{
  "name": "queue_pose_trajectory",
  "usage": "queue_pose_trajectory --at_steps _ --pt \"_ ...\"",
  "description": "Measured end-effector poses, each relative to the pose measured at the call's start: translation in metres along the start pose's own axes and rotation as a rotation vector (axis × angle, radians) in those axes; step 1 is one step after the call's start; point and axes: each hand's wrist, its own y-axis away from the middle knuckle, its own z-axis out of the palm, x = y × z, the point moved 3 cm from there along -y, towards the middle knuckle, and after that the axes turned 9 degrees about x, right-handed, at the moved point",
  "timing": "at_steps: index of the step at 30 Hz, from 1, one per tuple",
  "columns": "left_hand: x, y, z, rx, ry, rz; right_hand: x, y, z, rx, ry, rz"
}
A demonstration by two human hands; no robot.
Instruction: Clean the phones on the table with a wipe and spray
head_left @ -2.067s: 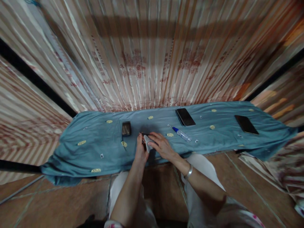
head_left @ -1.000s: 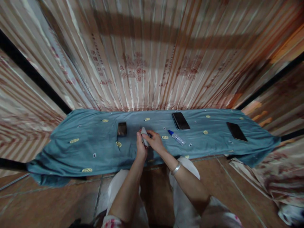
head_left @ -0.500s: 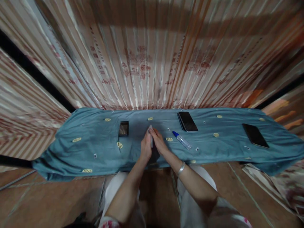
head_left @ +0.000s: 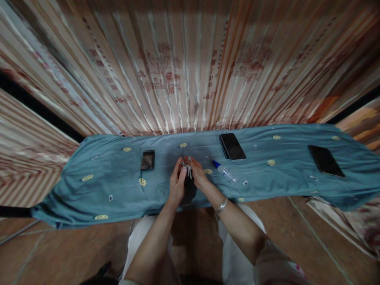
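My left hand (head_left: 177, 183) and my right hand (head_left: 197, 172) meet over the middle of the cloth-covered surface. Between their fingers is a small pale grey thing (head_left: 189, 171) with thin strips or strands hanging down; its kind is too small and partly hidden to make out. Both hands are closed on it, the left thumb lying against its near side. Just right of my right hand, a clear marker-like tube with a blue cap (head_left: 226, 172) lies on the cloth. A bracelet (head_left: 222, 204) circles my right wrist.
A blue-green patterned cloth (head_left: 118, 174) covers the long low surface. One dark phone (head_left: 233, 146) lies at the back right, a second (head_left: 325, 161) farther right. A small dark pixelated square (head_left: 147, 160) lies to the left. A striped curtain (head_left: 184, 79) hangs behind.
My hands have moved slightly apart from their pressed-together pose, so more of the pale grey thing shows, its strands now hanging between them. The view has shifted a little.
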Motion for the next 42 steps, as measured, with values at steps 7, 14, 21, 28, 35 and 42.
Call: queue_pose_trajectory --at_steps 7,14,21,28,35,42 --pt "-0.007 -0.003 0.009 -0.074 0.008 -0.021 -0.005 -0.007 -0.016 0.064 0.190 -0.094" --pt "-0.016 -0.008 0.014 0.000 0.189 -0.206 -0.057 0.021 -0.031 -0.012 0.592 -0.731" --pt "-0.017 -0.014 0.008 0.045 0.274 -0.282 -0.058 0.036 -0.024 -0.326 0.782 -0.839" --pt "-0.018 -0.014 0.007 0.084 0.272 -0.341 -0.048 0.036 -0.026 -0.299 0.768 -0.795" --pt "-0.014 -0.019 0.006 0.076 0.234 -0.331 -0.037 0.027 -0.033 -0.170 0.522 -0.618" --pt "-0.005 -0.019 0.010 0.118 0.303 -0.424 -0.019 -0.002 -0.040 -0.028 0.240 -0.337"
